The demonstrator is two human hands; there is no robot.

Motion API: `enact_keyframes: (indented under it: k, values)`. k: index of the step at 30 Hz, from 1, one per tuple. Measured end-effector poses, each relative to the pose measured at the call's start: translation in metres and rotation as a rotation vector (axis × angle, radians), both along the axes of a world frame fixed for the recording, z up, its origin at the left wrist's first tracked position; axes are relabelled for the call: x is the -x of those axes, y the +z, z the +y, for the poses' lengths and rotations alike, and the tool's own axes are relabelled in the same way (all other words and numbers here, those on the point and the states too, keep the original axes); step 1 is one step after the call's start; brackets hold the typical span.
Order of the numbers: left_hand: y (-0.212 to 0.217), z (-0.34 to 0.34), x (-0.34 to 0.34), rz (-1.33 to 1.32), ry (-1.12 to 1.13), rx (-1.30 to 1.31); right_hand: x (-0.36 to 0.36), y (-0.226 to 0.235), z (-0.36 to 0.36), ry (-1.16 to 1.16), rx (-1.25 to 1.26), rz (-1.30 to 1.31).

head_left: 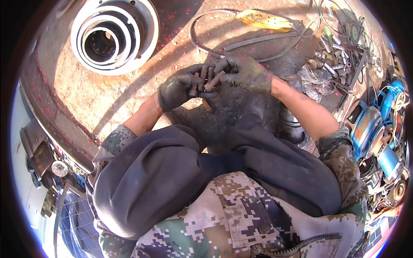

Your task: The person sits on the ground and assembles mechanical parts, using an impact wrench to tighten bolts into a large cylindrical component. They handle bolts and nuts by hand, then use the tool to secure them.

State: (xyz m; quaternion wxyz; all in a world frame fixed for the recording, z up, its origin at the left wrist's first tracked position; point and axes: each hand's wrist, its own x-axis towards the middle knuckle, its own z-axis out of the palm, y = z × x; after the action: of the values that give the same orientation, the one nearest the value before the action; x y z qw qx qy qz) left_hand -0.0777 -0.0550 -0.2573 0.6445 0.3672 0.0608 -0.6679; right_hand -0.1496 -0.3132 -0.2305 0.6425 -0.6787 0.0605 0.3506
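Observation:
Both my hands wear dark, greasy work gloves and meet in front of my knees. Several rusty bolts [203, 75] lie across the fingers of my left hand [177, 88], which is closed around them. My right hand [247, 74] pinches one rusty bolt [215, 81] by its end, just beside the others. Below the left fingers, another rusty bolt [207, 105] shows against the dark ground; I cannot tell whether it is held or lying there.
Stacked metal rings [148, 38] stand at the far left. A yellow power strip [262, 20] and its cable lie ahead, near a flat metal bar [258, 41]. Sockets and metal fittings [333, 60] are piled at the right, with blue machine parts [365, 124] nearer me.

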Motion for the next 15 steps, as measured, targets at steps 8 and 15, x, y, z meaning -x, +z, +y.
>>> enact_keyframes:
  k: [8,15]
  values:
    - [0.016,-0.009,-0.002,-0.095,0.013,0.010,-0.007,0.013,-0.012,0.051,-0.009,0.016]
    - [0.020,-0.013,-0.002,-0.130,0.030,0.007,-0.006,0.016,-0.010,-0.134,-0.084,-0.012]
